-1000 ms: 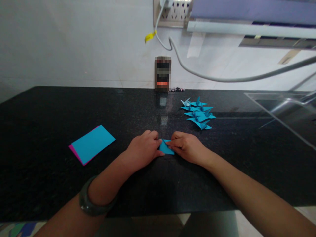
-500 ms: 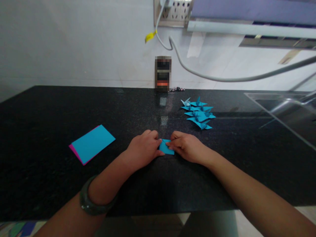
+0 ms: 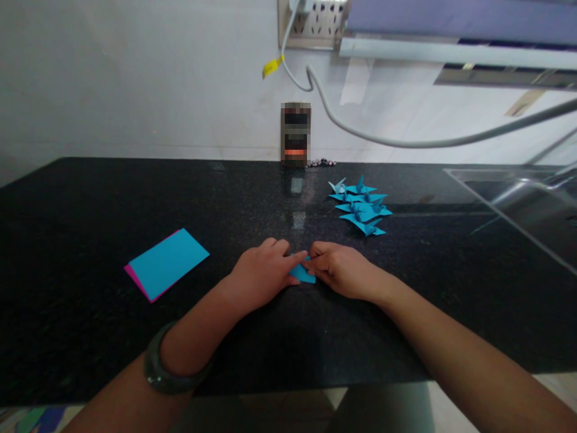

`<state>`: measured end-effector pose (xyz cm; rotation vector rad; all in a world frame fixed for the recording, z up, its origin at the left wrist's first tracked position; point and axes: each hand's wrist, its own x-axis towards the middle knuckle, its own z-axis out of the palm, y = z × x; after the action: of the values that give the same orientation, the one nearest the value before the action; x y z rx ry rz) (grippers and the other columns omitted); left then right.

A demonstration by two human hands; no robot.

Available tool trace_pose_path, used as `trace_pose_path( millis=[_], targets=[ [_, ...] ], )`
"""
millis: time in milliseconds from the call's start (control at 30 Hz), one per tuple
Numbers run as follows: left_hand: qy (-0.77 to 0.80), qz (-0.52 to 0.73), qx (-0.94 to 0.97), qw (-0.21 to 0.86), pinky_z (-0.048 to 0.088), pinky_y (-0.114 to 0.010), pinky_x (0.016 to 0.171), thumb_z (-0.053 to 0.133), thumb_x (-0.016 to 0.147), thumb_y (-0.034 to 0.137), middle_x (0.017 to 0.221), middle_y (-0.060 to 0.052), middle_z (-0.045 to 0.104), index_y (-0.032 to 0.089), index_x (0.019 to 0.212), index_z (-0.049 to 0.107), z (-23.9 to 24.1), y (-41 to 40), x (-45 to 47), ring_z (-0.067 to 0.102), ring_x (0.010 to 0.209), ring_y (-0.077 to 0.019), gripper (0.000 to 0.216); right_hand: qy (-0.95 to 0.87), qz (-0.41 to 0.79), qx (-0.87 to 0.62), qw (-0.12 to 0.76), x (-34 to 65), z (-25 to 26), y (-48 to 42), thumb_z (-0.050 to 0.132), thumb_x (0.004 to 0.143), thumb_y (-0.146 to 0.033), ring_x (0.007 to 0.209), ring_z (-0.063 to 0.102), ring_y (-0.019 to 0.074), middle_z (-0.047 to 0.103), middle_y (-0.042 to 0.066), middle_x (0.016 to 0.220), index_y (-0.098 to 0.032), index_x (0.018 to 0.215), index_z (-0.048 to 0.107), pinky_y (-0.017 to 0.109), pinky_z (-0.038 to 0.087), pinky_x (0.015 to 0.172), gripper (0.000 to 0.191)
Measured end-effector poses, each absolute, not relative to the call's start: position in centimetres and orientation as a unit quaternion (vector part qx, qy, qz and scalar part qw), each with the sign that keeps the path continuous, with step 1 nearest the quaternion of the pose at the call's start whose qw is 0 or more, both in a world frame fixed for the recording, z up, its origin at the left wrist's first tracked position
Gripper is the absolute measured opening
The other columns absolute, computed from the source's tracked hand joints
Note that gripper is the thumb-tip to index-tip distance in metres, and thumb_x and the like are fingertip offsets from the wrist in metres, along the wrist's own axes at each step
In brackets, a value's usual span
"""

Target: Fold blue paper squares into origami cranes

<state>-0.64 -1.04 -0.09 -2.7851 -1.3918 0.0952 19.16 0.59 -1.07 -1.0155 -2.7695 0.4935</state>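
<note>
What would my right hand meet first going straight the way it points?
Your right hand touches the small blue paper; past that, probably the fingers of your left hand, though depth is unclear.

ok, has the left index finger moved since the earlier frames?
Yes, the left index finger reaches further right over the folded blue paper, towards the right hand, judged against the wall socket.
</note>
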Motion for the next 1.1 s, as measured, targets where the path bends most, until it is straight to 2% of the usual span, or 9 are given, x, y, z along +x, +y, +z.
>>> trace_pose_path(
  millis=[300,533,667,767,867,933,1100],
  targets=[
    [-0.454,0.048,-0.889,0.021,0.046,-0.033,0.072,0.05,0.083,0.047,0.107,-0.007,0.054,0.029,0.125,0.049,-0.2,-1.7,-0.4,0.049,0.097,-0.0249,0.045,-0.923,0.145,-0.35,0.071,19.1,-1.1,0.5,0.041,0.091,-0.028,0.069,0.05,0.0093,0.054,0.003,0.081,-0.017,0.077,0.065,0.021,0.033,0.06,0.03],
    [-0.501,0.064,-0.862,0.03,0.045,-0.036,0.074,0.045,0.08,0.058,0.112,-0.013,0.054,0.013,0.122,0.051,0.0,-1.9,0.0,0.048,0.099,-0.0273,0.062,-0.915,0.153,-0.367,0.068,18.9,-0.7,0.5,0.04,0.092,-0.031,0.067,0.051,0.0089,0.054,0.003,0.08,-0.015,0.073,0.063,0.021,0.034,0.061,0.034],
    [-0.487,0.072,-0.87,0.028,0.045,-0.035,0.075,0.047,0.081,0.054,0.115,-0.012,0.054,0.02,0.13,0.043,0.1,-1.9,-0.1,0.049,0.1,-0.0266,0.06,-0.918,0.145,-0.363,0.062,18.9,-0.7,0.5,0.04,0.092,-0.03,0.069,0.051,0.0098,0.055,0.003,0.081,-0.015,0.077,0.064,0.022,0.034,0.061,0.032],
    [-0.476,0.079,-0.876,0.022,0.045,-0.035,0.073,0.046,0.083,0.052,0.119,-0.011,0.052,0.023,0.126,0.047,0.2,-2.0,-0.2,0.049,0.101,-0.0273,0.051,-0.92,0.147,-0.361,0.048,18.9,-0.4,0.3,0.039,0.092,-0.029,0.071,0.052,0.0109,0.055,0.004,0.083,-0.015,0.078,0.065,0.023,0.036,0.063,0.033],
    [-0.486,0.078,-0.87,0.009,0.046,-0.035,0.071,0.046,0.083,0.052,0.12,-0.011,0.051,0.024,0.126,0.047,0.3,-2.1,-0.2,0.048,0.102,-0.028,0.051,-0.922,0.16,-0.353,0.03,19.0,0.1,-0.1,0.045,0.089,-0.027,0.079,0.053,0.0141,0.054,0.006,0.089,-0.017,0.094,0.065,0.025,0.039,0.07,0.023],
    [-0.491,0.074,-0.868,0.002,0.046,-0.034,0.071,0.046,0.083,0.052,0.119,-0.011,0.051,0.025,0.125,0.048,0.4,-2.1,-0.2,0.047,0.103,-0.0278,0.05,-0.923,0.17,-0.345,0.02,19.3,0.5,-0.4,0.048,0.087,-0.026,0.085,0.053,0.0168,0.053,0.007,0.094,-0.018,0.103,0.063,0.028,0.04,0.075,0.024],
    [-0.492,0.066,-0.868,-0.002,0.047,-0.034,0.07,0.046,0.083,0.052,0.118,-0.011,0.05,0.025,0.126,0.047,0.3,-2.0,-0.3,0.047,0.104,-0.0282,0.051,-0.925,0.22,-0.309,0.012,20.5,1.2,-1.0,0.048,0.087,-0.025,0.092,0.051,0.0182,0.052,0.009,0.102,-0.017,0.104,0.063,0.032,0.04,0.084,0.024]
  ],
)
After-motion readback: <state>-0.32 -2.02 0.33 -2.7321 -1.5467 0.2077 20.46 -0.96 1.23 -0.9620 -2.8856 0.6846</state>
